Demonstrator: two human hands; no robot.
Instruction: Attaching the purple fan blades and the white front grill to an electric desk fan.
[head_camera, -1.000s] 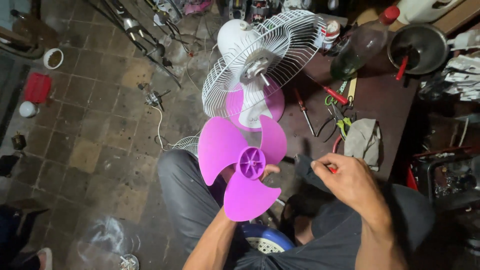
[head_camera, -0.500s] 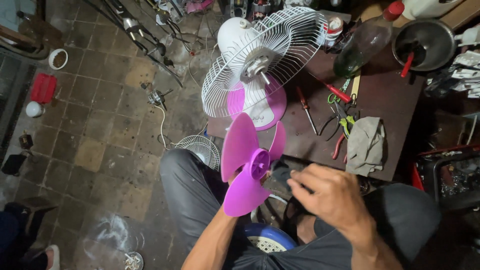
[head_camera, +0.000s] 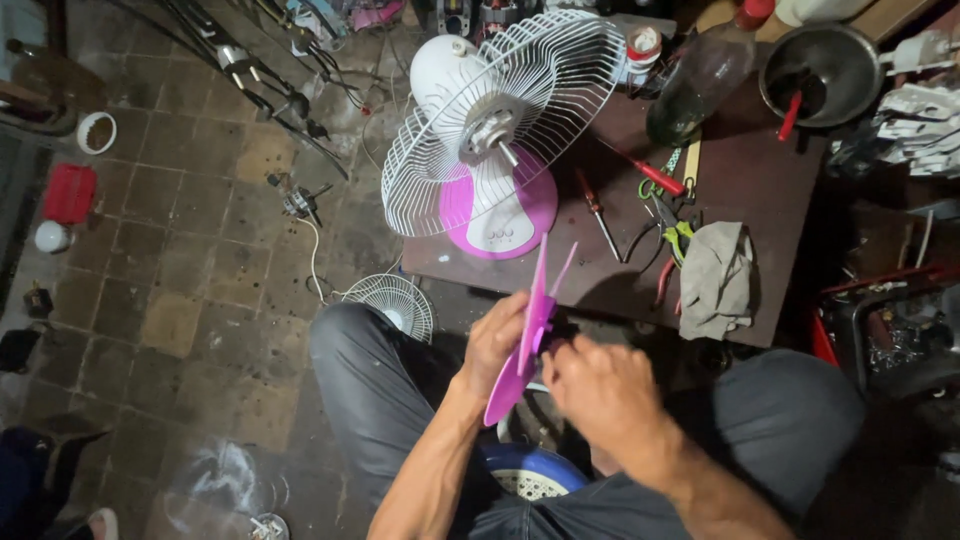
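I hold the pink fan blade (head_camera: 528, 340) on its edge over my lap, just in front of the desk (head_camera: 770, 200). My left hand (head_camera: 492, 342) is closed around its left side. My right hand (head_camera: 600, 392) is curled at its middle on the other side; I cannot tell what it grips. On the desk stands the fan (head_camera: 490, 140) with its white wire guard. Screwdrivers (head_camera: 640, 170), pliers (head_camera: 672, 240) and a grey rag (head_camera: 715, 280) lie near it.
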